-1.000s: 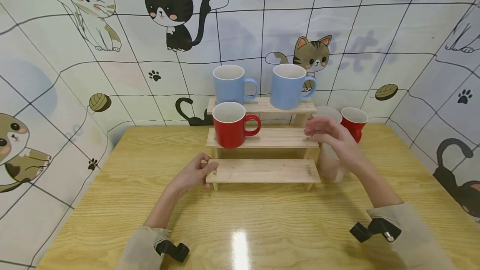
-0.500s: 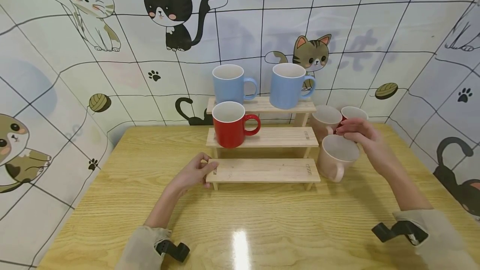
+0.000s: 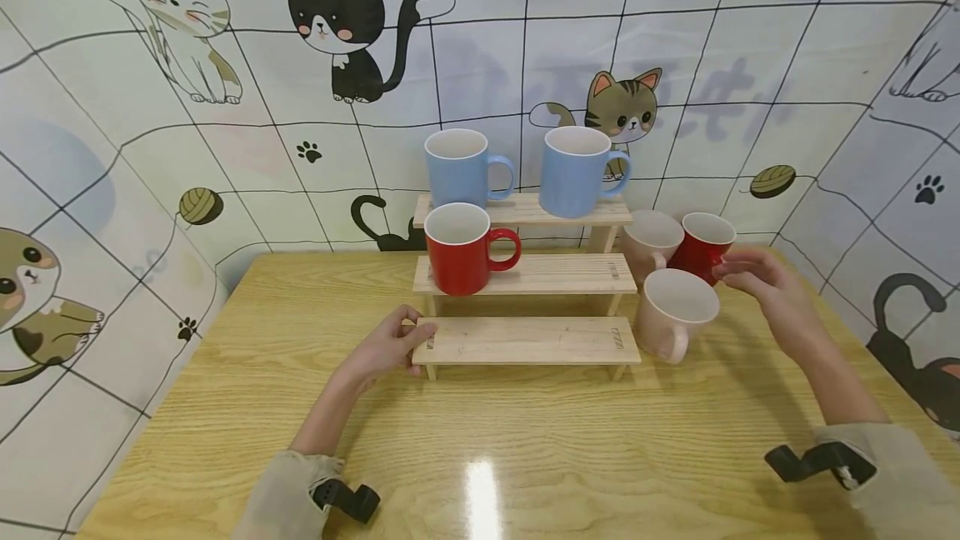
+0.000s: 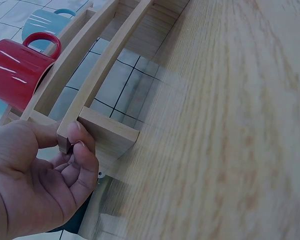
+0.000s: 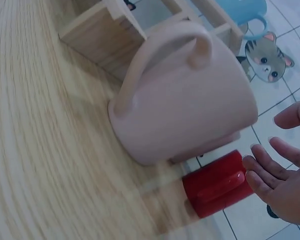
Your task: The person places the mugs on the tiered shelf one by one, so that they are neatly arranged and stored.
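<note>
My left hand pinches the left end of the lowest step of a three-tier wooden rack, thumb on top and fingers curled beneath. On the table at right, my right hand reaches a red mug, fingertips right at its handle side. In the right wrist view the thumb stands apart from the loosely bent fingers, which overlap that mug. Two pale pink mugs stand by the rack's right side, the nearer one in front of the farther one.
Another red mug stands on the left of the rack's middle step. Two light blue mugs, one at left and one at right, occupy the top step. Behind the wooden table hangs a cat-print backdrop.
My right hand has moved right, from beside the rack's middle step, past the pink mugs to the red mug on the table. The left hand stays on the rack.
</note>
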The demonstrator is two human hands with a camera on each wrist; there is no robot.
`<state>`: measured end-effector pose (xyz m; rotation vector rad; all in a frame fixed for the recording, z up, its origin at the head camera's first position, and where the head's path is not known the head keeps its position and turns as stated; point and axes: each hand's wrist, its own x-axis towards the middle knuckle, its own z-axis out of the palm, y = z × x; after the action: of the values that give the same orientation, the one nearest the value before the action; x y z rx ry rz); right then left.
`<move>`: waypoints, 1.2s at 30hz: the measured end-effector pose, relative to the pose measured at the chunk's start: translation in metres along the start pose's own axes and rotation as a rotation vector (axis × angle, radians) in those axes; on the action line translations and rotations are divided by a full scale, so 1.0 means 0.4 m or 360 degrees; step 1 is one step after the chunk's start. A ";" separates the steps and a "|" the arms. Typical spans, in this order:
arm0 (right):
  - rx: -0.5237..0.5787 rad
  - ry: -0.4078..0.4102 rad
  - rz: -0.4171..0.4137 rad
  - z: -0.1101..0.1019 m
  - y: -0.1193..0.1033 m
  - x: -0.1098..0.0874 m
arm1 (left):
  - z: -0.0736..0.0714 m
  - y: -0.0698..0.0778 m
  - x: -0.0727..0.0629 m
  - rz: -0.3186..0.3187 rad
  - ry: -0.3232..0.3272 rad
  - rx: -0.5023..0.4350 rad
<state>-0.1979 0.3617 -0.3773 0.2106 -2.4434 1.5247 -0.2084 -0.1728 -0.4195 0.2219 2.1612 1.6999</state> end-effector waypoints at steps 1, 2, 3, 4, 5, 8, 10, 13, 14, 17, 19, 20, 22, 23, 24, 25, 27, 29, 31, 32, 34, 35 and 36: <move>0.0005 0.0004 0.0014 -0.003 0.007 0.000 | 0.000 0.000 0.000 -0.0002 0.0002 0.0000; 0.0009 0.0002 0.0023 -0.007 0.013 0.001 | 0.000 -0.001 0.000 0.0000 0.0000 -0.0002; 0.0010 -0.0001 0.0035 -0.010 0.019 0.001 | -0.001 -0.001 0.000 0.0002 -0.0003 -0.0001; 0.0009 -0.0004 0.0053 -0.013 0.025 0.002 | 0.000 -0.001 0.000 -0.0003 -0.0002 -0.0003; 0.0017 -0.0003 0.0075 -0.015 0.031 0.002 | 0.000 -0.002 0.000 -0.0007 -0.0001 -0.0007; 0.0047 0.0007 0.0144 -0.017 0.047 0.008 | 0.000 -0.003 -0.001 -0.0004 -0.0005 0.0003; 0.0094 0.0016 0.0180 -0.016 0.057 0.013 | 0.000 -0.003 -0.001 -0.0007 -0.0003 0.0008; 0.0167 0.0060 0.0233 -0.012 0.070 0.023 | 0.000 -0.003 -0.001 -0.0013 0.0000 0.0012; 0.0174 0.0075 0.0255 -0.010 0.074 0.026 | 0.000 -0.003 0.000 -0.0014 0.0001 0.0012; 0.0172 0.0123 0.0306 -0.004 0.083 0.036 | 0.000 -0.004 0.001 -0.0017 0.0003 0.0014; 0.0150 0.0136 0.0324 0.001 0.088 0.044 | -0.001 -0.005 0.002 -0.0019 0.0006 0.0014; 0.0145 0.0140 0.0327 0.004 0.091 0.048 | -0.001 -0.005 0.002 -0.0020 0.0008 0.0014; 0.0153 0.0141 0.0344 0.011 0.096 0.055 | -0.002 -0.005 0.001 -0.0020 0.0010 0.0015; 0.0159 0.0139 0.0361 0.014 0.099 0.059 | -0.002 -0.005 0.001 -0.0020 0.0011 0.0016; 0.0159 0.0138 0.0375 0.018 0.101 0.062 | -0.002 -0.005 0.001 -0.0019 0.0010 0.0017; 0.0152 0.0125 0.0394 0.021 0.104 0.066 | -0.002 -0.006 0.001 -0.0016 0.0009 0.0018; 0.0169 0.0097 0.0411 0.028 0.106 0.073 | -0.002 -0.006 0.001 -0.0016 0.0006 0.0015; 0.0205 0.0090 0.0415 0.035 0.110 0.080 | -0.001 -0.005 0.000 -0.0018 0.0002 0.0008; 0.0216 0.0094 0.0433 0.040 0.113 0.089 | -0.001 -0.005 0.000 -0.0015 -0.0001 0.0005; 0.0243 0.0112 0.0444 0.043 0.114 0.093 | -0.001 -0.004 0.000 -0.0015 -0.0001 0.0003; 0.0293 0.0150 0.0478 0.045 0.118 0.099 | -0.001 -0.004 0.000 -0.0011 -0.0003 0.0004; 0.0327 0.0167 0.0497 0.046 0.120 0.102 | -0.001 -0.004 0.000 -0.0007 -0.0003 0.0007; 0.0345 0.0176 0.0515 0.046 0.121 0.104 | -0.001 -0.004 0.000 -0.0003 -0.0004 0.0009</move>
<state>-0.2527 0.3668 -0.4147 -0.2368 -2.3070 1.8791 -0.2086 -0.1737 -0.4211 0.2235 2.1640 1.6922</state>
